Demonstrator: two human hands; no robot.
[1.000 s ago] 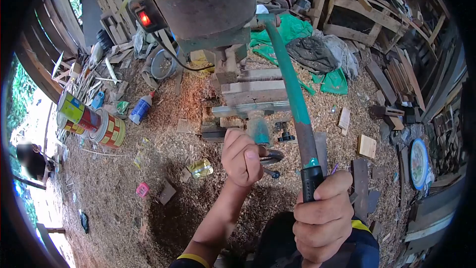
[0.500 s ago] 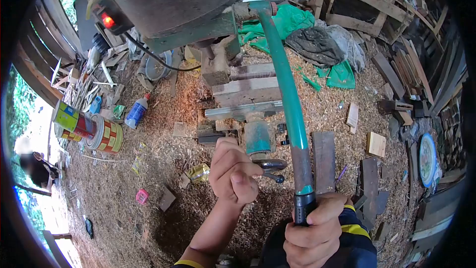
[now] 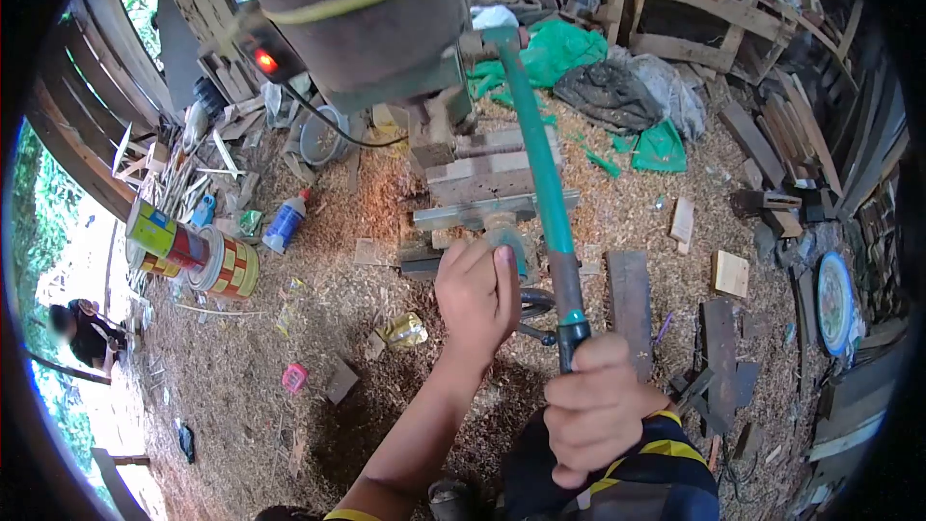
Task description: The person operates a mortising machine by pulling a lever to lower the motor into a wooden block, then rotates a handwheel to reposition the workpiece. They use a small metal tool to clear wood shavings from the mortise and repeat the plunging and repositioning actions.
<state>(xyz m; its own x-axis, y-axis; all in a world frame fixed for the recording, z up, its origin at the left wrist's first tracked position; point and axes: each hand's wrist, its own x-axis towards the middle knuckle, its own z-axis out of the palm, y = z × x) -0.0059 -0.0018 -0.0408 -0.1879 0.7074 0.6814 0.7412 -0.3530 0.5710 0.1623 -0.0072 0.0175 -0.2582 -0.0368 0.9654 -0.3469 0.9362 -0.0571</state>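
My right hand (image 3: 596, 403) grips the black end of a long green lever handle (image 3: 536, 151) that runs up to a dark motor machine (image 3: 357, 14) with a lit red switch (image 3: 262, 61). My left hand (image 3: 476, 294) is closed around a metal crank (image 3: 533, 307) under the green machine table (image 3: 503, 239). Stacked wood pieces (image 3: 492, 172) lie on that table beneath the machine head. What the fingers of the left hand hold is mostly hidden.
Sawdust covers the ground. Colourful cans (image 3: 198, 253) and a blue bottle (image 3: 285, 223) lie at left. Wood offcuts (image 3: 728, 274), planks and green tarps (image 3: 564, 46) lie at right. Another person (image 3: 82, 332) crouches far left.
My right hand has pulled the lever handle toward me and inward. My left hand has turned on the crank, fingers now pointing up. The view shifted slightly.
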